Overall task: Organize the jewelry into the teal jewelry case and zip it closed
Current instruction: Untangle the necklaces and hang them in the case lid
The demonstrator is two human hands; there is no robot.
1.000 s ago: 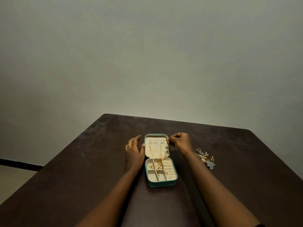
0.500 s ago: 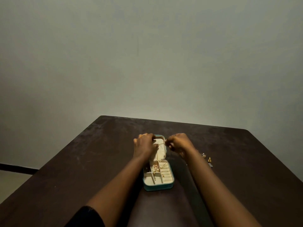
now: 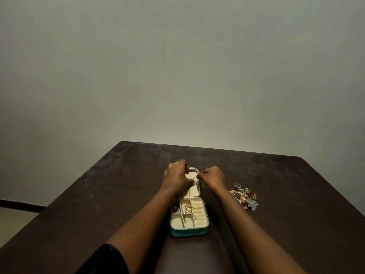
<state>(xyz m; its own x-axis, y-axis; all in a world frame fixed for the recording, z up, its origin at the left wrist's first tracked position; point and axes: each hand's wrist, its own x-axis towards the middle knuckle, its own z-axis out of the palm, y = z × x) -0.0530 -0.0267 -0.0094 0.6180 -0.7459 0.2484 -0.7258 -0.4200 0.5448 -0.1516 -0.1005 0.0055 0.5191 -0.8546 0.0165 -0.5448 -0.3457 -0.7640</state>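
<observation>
1. A plain pale wall [image 3: 177, 76] stood behind the far edge of the table.
2. The dark brown table [image 3: 98, 194] carried everything, and its top looked scuffed.
3. Both forearms reached away from the person, and a dark sleeve [image 3: 104, 260] showed on the left arm at the near edge.
4. The teal case [image 3: 188, 232] lay open near the middle of the table, its divided cream tray on the near side and its cream-lined lid [image 3: 195, 189] tilted up on the far side.
5. The left hand [image 3: 176, 177] was curled over the left part of the lid, with thumb and fingers closed on a thin chain [image 3: 194, 177].
6. The right hand [image 3: 213, 177] was at the lid's right edge, fingers curled tight and pinching the same chain's other end.
7. A small heap of loose jewelry [image 3: 245, 196] lay on the table to the right of the case, apart from it.
8. Tangled gold chains [image 3: 188, 209] sat in the tray's middle compartments.
9. A gold ring [image 3: 175, 163] was on a finger of the left hand.
</observation>
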